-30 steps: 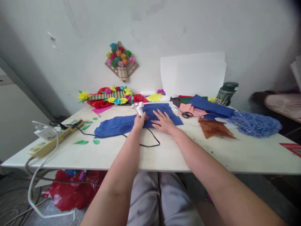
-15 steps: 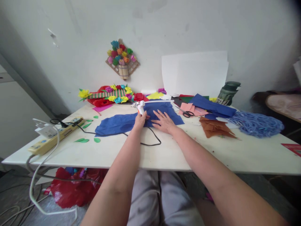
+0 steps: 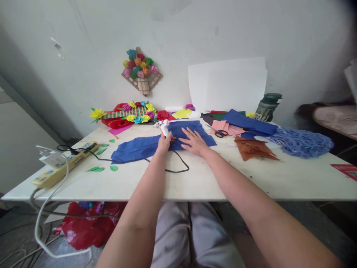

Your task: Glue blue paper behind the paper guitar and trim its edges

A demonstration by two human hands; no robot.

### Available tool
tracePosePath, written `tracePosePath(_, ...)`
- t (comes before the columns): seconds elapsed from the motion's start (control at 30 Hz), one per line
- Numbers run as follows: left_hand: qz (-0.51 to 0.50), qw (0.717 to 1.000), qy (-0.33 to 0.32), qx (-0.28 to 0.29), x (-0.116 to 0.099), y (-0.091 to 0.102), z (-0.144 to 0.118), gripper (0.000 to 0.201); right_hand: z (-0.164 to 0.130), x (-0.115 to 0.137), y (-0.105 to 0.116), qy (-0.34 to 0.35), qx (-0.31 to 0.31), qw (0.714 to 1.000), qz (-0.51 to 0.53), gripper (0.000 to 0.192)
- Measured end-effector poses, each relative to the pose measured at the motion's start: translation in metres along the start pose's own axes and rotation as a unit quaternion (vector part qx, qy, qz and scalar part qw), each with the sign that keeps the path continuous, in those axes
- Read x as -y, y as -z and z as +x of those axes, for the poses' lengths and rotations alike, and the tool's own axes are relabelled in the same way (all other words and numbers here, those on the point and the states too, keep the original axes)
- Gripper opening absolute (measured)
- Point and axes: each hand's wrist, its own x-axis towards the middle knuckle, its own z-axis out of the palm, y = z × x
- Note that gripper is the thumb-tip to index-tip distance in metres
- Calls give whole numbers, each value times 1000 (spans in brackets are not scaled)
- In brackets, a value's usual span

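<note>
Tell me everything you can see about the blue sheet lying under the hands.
The blue sheet is a deep royal blue, thin and crinkled, like crepe or tissue paper. It lies flat on the white table, long and irregular, running from left of centre toward the scissors. The right hand rests palm down on its right part, fingers spread. The left hand grips a white glue gun on the sheet's upper middle. The gun's black cord loops along its near edge.

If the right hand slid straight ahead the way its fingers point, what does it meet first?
The right hand lies flat on the blue paper sheet, fingers aimed away and slightly left. It likely meets the yellow paper first; depth is unclear.
</note>
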Motion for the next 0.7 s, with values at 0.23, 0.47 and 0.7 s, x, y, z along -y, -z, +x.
tracePosePath(0.23,-31,999,9,-4,-1,-1,0,35,-4,-11,2,-2,20,1000,1,40)
tracePosePath(0.47,-36,999,11,-3,-3,-1,-3,32,-1,-5,4,-26,57,998,-7,37)
tracePosePath(0.7,-17,1000,5,-8,-3,-1,-3,29,-2,-6,-2,-23,27,999,16,37)
